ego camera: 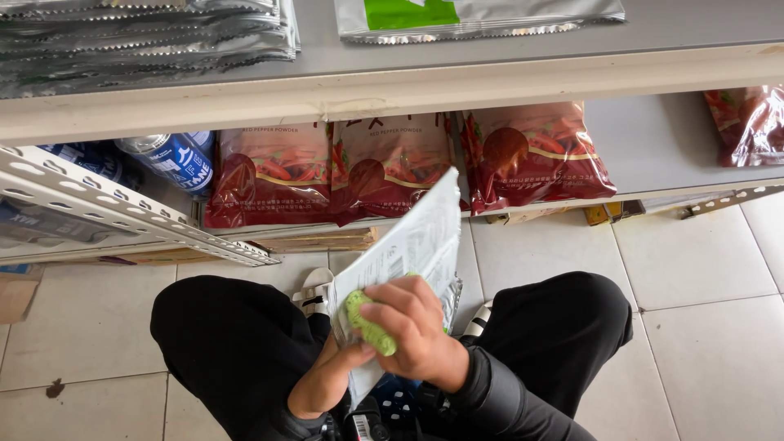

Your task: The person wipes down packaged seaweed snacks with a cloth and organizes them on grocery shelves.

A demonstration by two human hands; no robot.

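Crouched on a pale tiled floor (702, 269) before low store shelving; black-trousered knees (237, 327) spread to either side. Right hand (416, 331) closed around a small green cloth (369, 327), pressing it against the face of a flat silver-white pouch (412, 245); fingers curled over the cloth, thumb beneath. Left hand (322, 380) lower down, gripping the pouch's bottom edge from underneath, mostly hidden behind it. Pouch held tilted between the knees, top corner pointing up towards the shelf (653, 139). On that lower shelf, 3 dark red bags (392, 163) lying side by side, 1 more red bag (751, 122) at far right; blue cans (175, 159) at left behind a perforated white bracket (122, 208). On the shelf above, stacked silver pouches (147, 33) and 1 silver pouch with a green panel (474, 16).
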